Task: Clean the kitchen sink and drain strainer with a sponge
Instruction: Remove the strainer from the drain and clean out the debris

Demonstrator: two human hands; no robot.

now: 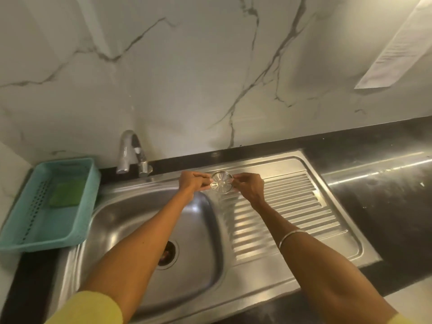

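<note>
Head view, both hands' fingers [203,176] pinching drain strainer [221,182], sponge [66,191] in teal basket [28,239], faucet [132,152] behind.

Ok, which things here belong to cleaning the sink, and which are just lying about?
For the job: sink, strainer held by left hand and right hand, open drain, green sponge, tap.
Just there: blue basket, paper on the wall, bangle.

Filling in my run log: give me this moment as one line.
both hands hold drain strainer above drainboard | left hand, right hand | sponge in basket | drain open
</note>
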